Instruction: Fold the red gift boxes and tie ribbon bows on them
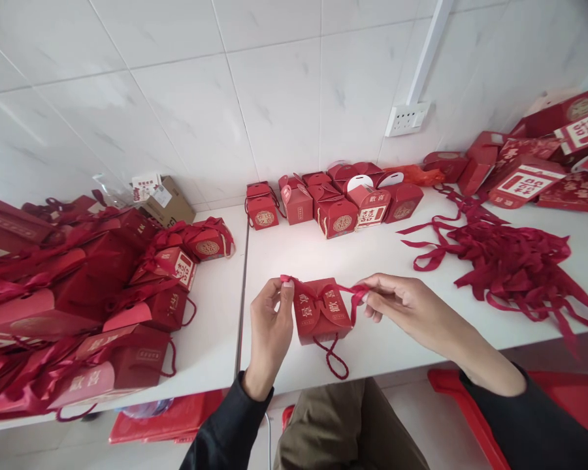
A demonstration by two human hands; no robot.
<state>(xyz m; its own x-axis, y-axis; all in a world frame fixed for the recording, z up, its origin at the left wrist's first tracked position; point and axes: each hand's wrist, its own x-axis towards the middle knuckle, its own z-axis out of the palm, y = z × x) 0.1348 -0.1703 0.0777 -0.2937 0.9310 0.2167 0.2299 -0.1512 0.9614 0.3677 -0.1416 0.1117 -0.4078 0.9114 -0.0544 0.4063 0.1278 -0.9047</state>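
Note:
A small red gift box (321,318) with gold characters stands on the white table (372,261) near its front edge. A red ribbon (345,289) runs across the top of the box. My left hand (269,326) pinches the ribbon's left end at the box's top left corner. My right hand (402,303) pinches the ribbon's right end just right of the box. A red cord handle (336,362) hangs from the box's front over the table edge.
A row of small red boxes (333,202) stands against the tiled wall. Loose red ribbons (500,261) lie in a heap at the right. Larger red boxes (534,170) fill the far right. Ribboned red boxes and bags (78,294) are piled on the left table.

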